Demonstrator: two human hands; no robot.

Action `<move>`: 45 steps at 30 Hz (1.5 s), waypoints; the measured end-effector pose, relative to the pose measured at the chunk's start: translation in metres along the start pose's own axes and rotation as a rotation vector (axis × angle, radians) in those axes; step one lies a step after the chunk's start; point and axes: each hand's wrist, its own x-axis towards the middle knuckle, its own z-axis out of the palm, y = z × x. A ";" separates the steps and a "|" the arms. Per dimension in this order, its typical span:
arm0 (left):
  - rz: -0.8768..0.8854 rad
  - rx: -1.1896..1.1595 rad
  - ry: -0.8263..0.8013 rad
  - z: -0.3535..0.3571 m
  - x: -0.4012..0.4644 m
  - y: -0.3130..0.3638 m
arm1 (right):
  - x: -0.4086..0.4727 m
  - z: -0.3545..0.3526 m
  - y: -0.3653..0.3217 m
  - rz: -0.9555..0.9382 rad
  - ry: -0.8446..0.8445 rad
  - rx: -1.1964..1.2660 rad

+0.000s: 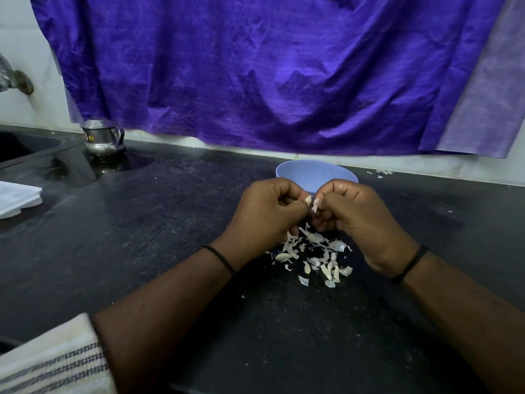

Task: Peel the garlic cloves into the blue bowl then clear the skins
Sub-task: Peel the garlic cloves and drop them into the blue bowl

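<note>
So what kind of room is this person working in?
Most likely a home kitchen: a dark stone counter with a sink at its left end, a tap on the wall above it, and a small steel pot standing beside the sink.

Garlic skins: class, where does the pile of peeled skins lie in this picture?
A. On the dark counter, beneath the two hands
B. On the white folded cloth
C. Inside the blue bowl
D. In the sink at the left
A: the garlic skins lie scattered on the dark counter, beneath the hands and nearer the person than the blue bowl.
</note>
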 end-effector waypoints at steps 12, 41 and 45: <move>-0.066 0.021 0.020 -0.002 0.002 0.001 | 0.001 -0.001 0.000 -0.259 0.187 -0.415; -0.045 0.113 0.015 0.002 -0.004 0.003 | -0.002 -0.004 0.001 -0.491 0.179 -0.731; -0.071 0.067 0.003 0.003 -0.002 0.001 | -0.002 -0.005 0.001 -0.465 0.207 -0.685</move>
